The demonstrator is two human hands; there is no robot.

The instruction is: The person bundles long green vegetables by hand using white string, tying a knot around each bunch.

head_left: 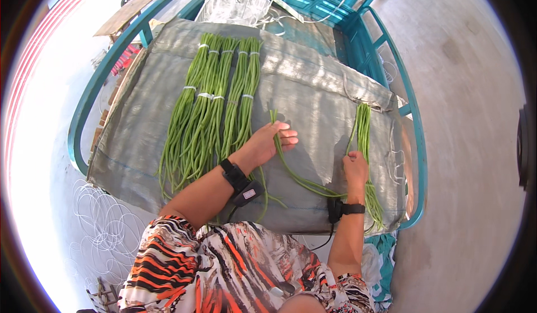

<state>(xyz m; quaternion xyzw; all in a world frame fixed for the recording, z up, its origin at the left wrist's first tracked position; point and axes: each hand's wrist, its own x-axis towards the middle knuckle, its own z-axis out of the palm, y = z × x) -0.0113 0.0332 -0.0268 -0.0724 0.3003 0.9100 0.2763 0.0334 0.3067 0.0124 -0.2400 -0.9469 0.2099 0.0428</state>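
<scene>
My left hand [264,144] pinches a few green yard-long beans [290,171] near their upper ends. Their stems poke up past my thumb, and the lengths curve down and right toward my right wrist. At the right, my right hand [356,170] is closed at a loose pile of long beans [363,128], its fingers curled round a bean at the pile's left edge; the fingertips are partly hidden. Left of my left hand lie several tied bunches of long beans [210,100], side by side, each bound with white bands. Some loose bean ends show below my left wrist.
A grey cloth sheet [305,103] covers the surface beneath the beans. Blue-green metal rails [414,145] rise on both sides of the cart. A clear plastic bag [232,9] sits at the far end. White cord loops [103,223] lie on the ground at lower left.
</scene>
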